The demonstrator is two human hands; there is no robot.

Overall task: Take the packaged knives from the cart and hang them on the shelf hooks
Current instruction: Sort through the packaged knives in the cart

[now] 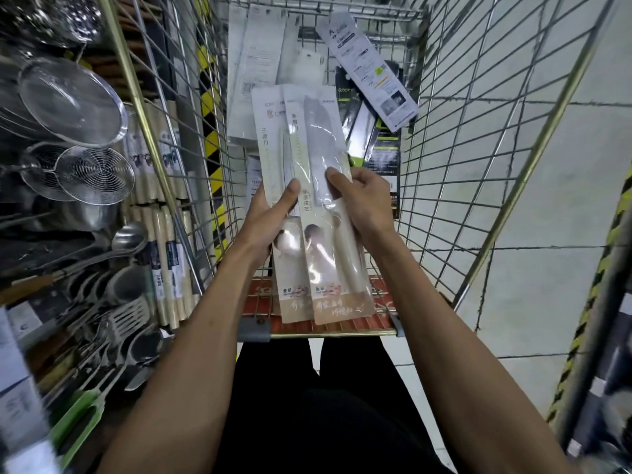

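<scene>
The packaged knives (319,142), a fanned stack of two or three packs, are held over the cart (478,172), tops pointing away. The left grip (270,224) clasps the stack, thumb across the front; the right grip (359,203) pinches the front pack's edge. Best to slide one pack free, keep the rest squared, then turn to the shelf (44,246) at left, whose hooks I cannot make out.

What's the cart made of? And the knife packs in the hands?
The cart looks like shiny metal wire: thin gleaming bars crossing in a grid. The knife packs look like printed card, probably under glossy clear plastic, because light glares off them.
</scene>
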